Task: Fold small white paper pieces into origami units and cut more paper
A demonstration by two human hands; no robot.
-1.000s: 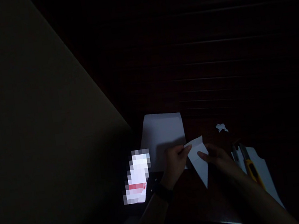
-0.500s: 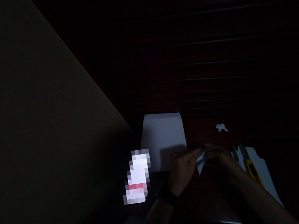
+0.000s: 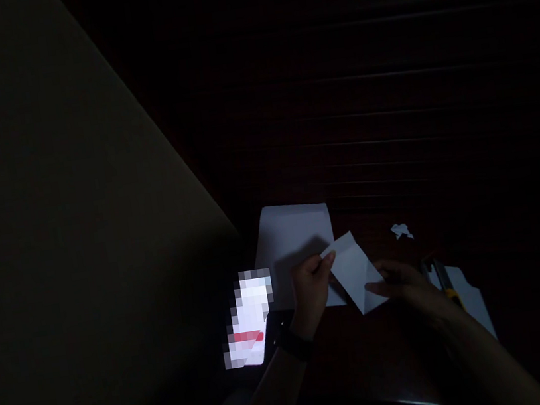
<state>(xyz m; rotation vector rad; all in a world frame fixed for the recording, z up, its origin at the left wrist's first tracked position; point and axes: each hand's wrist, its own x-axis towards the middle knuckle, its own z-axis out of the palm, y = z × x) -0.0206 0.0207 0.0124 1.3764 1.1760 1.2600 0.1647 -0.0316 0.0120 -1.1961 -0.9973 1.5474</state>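
Note:
The scene is very dark. Both hands hold a small folded white paper (image 3: 354, 270) above a dark wooden table (image 3: 370, 168). My left hand (image 3: 312, 290), with a dark band on its wrist, pinches the paper's upper left corner. My right hand (image 3: 407, 287) pinches its lower right edge. The paper shows a diagonal crease and is tilted, with its lower tip pointing down to the right.
A flat white sheet (image 3: 295, 239) lies just behind my left hand. A lit, blurred-out screen (image 3: 249, 319) sits to the left. A small white paper scrap (image 3: 401, 231) lies further right. White sheets (image 3: 469, 298) with a yellow cutter (image 3: 450, 288) are at the right.
One second ago the paper hung as a long downward point. Half a second ago both hands closed over it. Now it is spread out wider and held higher, between the two hands.

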